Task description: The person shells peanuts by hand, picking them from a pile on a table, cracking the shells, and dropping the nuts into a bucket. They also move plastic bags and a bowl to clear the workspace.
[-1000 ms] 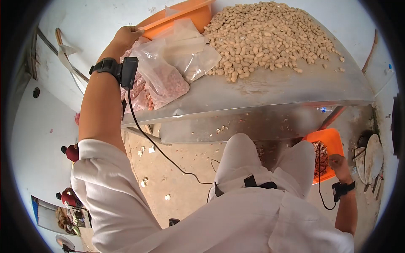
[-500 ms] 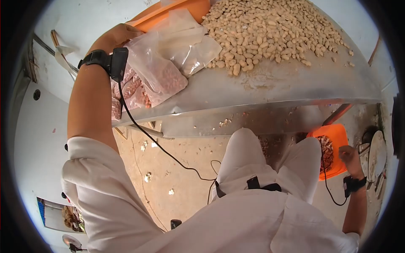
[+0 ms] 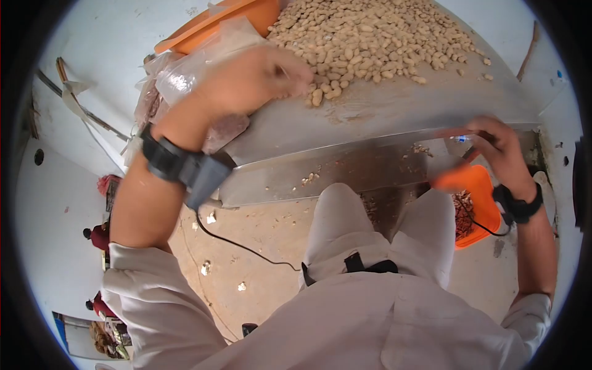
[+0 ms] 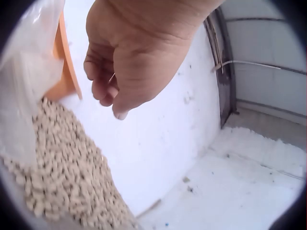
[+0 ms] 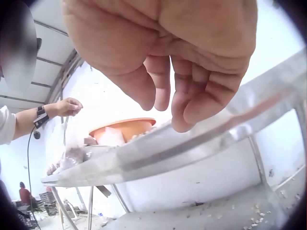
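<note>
My left hand (image 3: 250, 77), slightly blurred, is raised over the plastic bags (image 3: 231, 37) at the left of the metal table. Its fingertips are near the edge of a heap of unshelled peanuts (image 3: 376, 43). The left wrist view shows those fingers loosely curled, with no object visible between thumb and fingers. One clear bag of pink shelled peanuts (image 3: 227, 131) lies partly hidden below this hand. My right hand (image 3: 501, 148) is lifted by the table's front right corner, above an orange bin (image 3: 487, 206) of reddish bits. In the right wrist view its fingers (image 5: 163, 79) bend loosely around nothing.
Behind the bags stands an orange basin (image 3: 213, 28). The metal table (image 3: 394, 108) has a front edge above my knees, with a lower metal sheet (image 3: 370, 163) beneath. A black cable (image 3: 246, 250) runs from my left wrist. People in red (image 3: 98, 237) are far left.
My left hand has left the basin's edge and swung right over the bags towards the peanuts. My right hand has risen from beside the orange bin to the table's edge.
</note>
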The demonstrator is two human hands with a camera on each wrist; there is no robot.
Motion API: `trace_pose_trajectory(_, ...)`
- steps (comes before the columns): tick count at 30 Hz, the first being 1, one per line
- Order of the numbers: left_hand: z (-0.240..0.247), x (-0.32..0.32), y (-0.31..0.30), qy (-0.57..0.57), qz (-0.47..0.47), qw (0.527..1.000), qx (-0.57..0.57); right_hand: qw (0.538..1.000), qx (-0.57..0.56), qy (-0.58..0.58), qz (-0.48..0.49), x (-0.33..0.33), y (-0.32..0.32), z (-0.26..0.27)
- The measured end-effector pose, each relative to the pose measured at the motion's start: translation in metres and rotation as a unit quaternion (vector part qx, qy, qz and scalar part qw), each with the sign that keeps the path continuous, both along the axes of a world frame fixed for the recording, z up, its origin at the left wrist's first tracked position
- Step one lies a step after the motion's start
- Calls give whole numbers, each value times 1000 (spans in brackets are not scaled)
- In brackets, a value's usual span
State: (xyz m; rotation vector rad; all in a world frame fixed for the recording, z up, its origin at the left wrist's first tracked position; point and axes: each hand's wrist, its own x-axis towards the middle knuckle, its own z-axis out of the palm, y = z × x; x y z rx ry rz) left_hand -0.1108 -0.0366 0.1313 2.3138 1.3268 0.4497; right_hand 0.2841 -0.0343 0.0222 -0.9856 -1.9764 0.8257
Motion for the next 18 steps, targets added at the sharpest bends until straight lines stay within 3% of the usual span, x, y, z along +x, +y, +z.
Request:
trace_pose_trajectory(2,-25,27,-12,31,-70,997,34,997,52,-46,29,-17,12,7)
trace_pose_trajectory(5,-58,49,-11,-73,-75,994,-14,994,71,-63,48,-39,35,15)
trace_pose_trajectory(8,-86,66,-8,-237,27,969,59,986,119,-115,-10,-52,66,17)
trace_pose_trajectory(12,-125,74,1,-373,151,878,261,949,162,-266,-43,-69,93,28)
trace_pose_trajectory(15,-124,68,-8,-323,176,870,329,923,173,-338,-60,-68,121,20)
trace_pose_trajectory(16,-127,57,-1,-248,174,862,407,918,179,-350,-59,-69,124,23)
trace_pose_trajectory(18,-129,37,3,-181,181,854,452,912,151,-377,-63,-71,124,34)
